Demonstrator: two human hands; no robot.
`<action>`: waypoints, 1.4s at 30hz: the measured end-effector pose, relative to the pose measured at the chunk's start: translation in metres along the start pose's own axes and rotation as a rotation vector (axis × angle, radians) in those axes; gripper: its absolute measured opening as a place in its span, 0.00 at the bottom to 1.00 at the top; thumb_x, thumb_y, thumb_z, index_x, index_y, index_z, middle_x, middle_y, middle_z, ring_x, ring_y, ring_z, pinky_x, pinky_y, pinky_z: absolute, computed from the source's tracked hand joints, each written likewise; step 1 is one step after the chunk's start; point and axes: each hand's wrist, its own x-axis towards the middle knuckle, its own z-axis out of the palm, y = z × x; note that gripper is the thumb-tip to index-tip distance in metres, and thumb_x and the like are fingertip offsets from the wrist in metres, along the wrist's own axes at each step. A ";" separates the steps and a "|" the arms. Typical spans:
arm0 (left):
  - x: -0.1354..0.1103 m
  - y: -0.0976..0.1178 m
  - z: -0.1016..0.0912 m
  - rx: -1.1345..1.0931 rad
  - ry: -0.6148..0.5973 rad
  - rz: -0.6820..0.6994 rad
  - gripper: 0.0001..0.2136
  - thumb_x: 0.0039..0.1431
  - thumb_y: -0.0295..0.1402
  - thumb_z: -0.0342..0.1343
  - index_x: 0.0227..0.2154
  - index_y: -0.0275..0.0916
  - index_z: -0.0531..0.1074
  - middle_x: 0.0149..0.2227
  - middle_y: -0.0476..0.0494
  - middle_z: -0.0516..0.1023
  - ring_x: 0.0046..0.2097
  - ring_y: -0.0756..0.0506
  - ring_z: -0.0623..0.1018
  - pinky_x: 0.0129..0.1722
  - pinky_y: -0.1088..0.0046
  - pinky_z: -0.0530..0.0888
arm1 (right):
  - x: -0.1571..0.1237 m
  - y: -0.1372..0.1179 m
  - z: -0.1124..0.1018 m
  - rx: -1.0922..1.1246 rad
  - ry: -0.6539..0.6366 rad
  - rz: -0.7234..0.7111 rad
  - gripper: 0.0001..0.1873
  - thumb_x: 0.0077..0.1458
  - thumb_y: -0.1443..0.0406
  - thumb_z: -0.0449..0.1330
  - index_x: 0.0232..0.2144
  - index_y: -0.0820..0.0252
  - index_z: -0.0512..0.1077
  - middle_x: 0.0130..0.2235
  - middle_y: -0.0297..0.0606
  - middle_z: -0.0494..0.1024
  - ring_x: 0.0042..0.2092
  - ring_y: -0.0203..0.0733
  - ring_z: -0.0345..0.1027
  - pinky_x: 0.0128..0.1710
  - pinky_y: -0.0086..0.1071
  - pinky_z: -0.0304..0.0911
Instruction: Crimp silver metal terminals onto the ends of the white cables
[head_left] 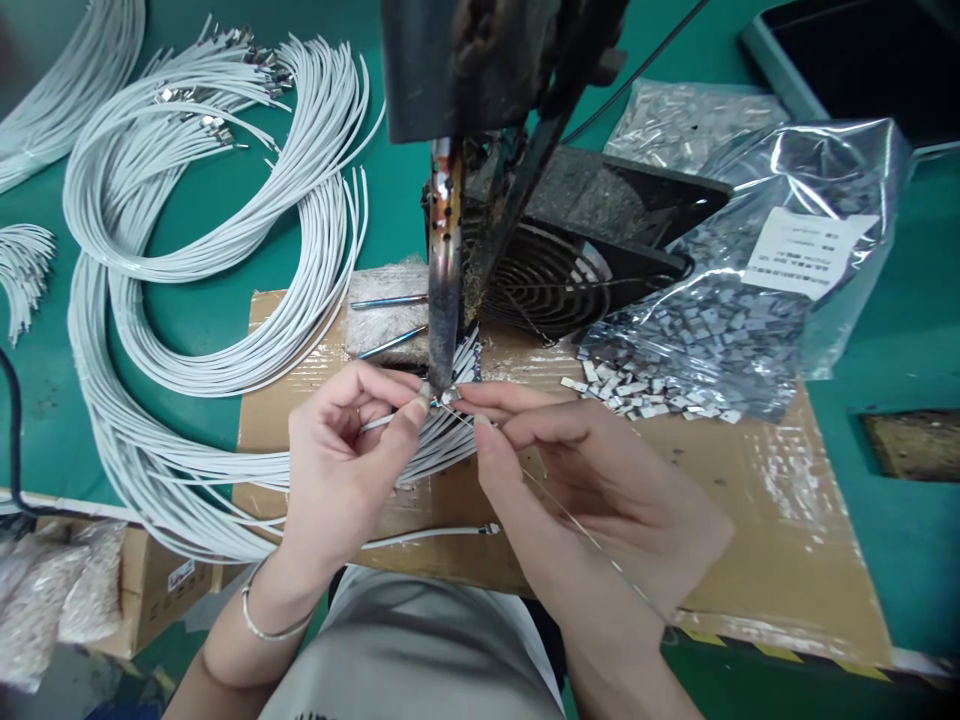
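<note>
My left hand (352,440) is closed in a pinch on the end of a white cable (376,422), just below the tip of an upright soldering iron (444,330). A small shiny metal connector (450,396) sits at that tip, between the fingertips of both hands. My right hand (577,480) is closed on a thin strand of solder wire (577,522), which runs back over the palm to the wrist. Its index fingertip is close to the connector; whether it touches is hard to tell. Beneath my hands lies a bundle of white cables (442,445).
Coiled white cables (202,260) fill the left. Behind the iron stands a black fan (547,280). Loose metal connectors (645,392) spill from a clear plastic bag (750,290) at right. Cardboard (750,530) covers the green table. One cable with a connector (435,535) lies near the front edge.
</note>
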 end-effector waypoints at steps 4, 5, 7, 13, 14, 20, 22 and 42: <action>0.000 0.000 0.000 -0.017 -0.009 0.006 0.06 0.60 0.24 0.69 0.28 0.40 0.82 0.35 0.46 0.85 0.31 0.51 0.78 0.28 0.80 0.71 | 0.000 -0.001 0.000 0.002 0.014 -0.008 0.13 0.61 0.76 0.67 0.35 0.49 0.77 0.47 0.31 0.88 0.49 0.43 0.85 0.51 0.37 0.78; 0.000 0.000 0.000 -0.016 -0.011 0.015 0.06 0.60 0.24 0.69 0.28 0.40 0.82 0.35 0.46 0.85 0.31 0.51 0.78 0.28 0.80 0.71 | 0.001 -0.001 0.001 0.003 0.016 -0.011 0.13 0.61 0.76 0.67 0.35 0.50 0.77 0.46 0.31 0.88 0.48 0.43 0.85 0.51 0.36 0.78; 0.001 0.000 0.000 -0.008 -0.011 0.032 0.07 0.60 0.23 0.69 0.28 0.40 0.82 0.35 0.47 0.85 0.31 0.52 0.78 0.28 0.80 0.72 | 0.001 -0.001 0.001 -0.004 0.018 -0.021 0.13 0.60 0.76 0.68 0.35 0.51 0.77 0.46 0.31 0.88 0.48 0.42 0.85 0.51 0.36 0.78; 0.001 0.000 -0.001 0.009 -0.018 0.042 0.07 0.60 0.22 0.68 0.28 0.39 0.81 0.34 0.48 0.85 0.31 0.53 0.78 0.29 0.81 0.72 | 0.001 0.002 0.001 -0.012 0.019 -0.054 0.11 0.61 0.75 0.68 0.35 0.51 0.77 0.46 0.32 0.89 0.48 0.43 0.85 0.50 0.37 0.78; 0.001 -0.001 -0.001 0.007 -0.018 0.041 0.07 0.60 0.22 0.68 0.28 0.39 0.81 0.34 0.48 0.85 0.31 0.53 0.78 0.29 0.82 0.72 | 0.001 0.003 0.001 -0.011 0.021 -0.058 0.12 0.61 0.75 0.68 0.35 0.51 0.77 0.46 0.32 0.89 0.47 0.43 0.85 0.50 0.36 0.78; 0.000 -0.003 0.000 -0.009 -0.031 0.041 0.08 0.60 0.21 0.68 0.29 0.39 0.81 0.35 0.49 0.85 0.31 0.53 0.78 0.29 0.82 0.72 | 0.001 0.004 0.002 -0.006 0.033 -0.051 0.12 0.60 0.75 0.68 0.35 0.52 0.77 0.45 0.30 0.88 0.47 0.40 0.85 0.50 0.31 0.77; 0.000 -0.003 0.000 -0.011 -0.035 0.044 0.08 0.60 0.21 0.68 0.29 0.40 0.81 0.34 0.50 0.85 0.31 0.54 0.77 0.29 0.82 0.72 | 0.001 0.004 0.002 -0.007 0.033 -0.050 0.12 0.60 0.75 0.68 0.35 0.52 0.77 0.45 0.30 0.88 0.47 0.39 0.85 0.49 0.31 0.77; 0.001 -0.001 0.000 -0.030 -0.036 0.017 0.08 0.61 0.21 0.68 0.28 0.40 0.81 0.34 0.51 0.85 0.32 0.55 0.79 0.32 0.84 0.74 | 0.001 0.004 0.001 -0.018 0.029 -0.070 0.12 0.59 0.76 0.69 0.35 0.53 0.77 0.45 0.30 0.88 0.47 0.39 0.85 0.51 0.31 0.77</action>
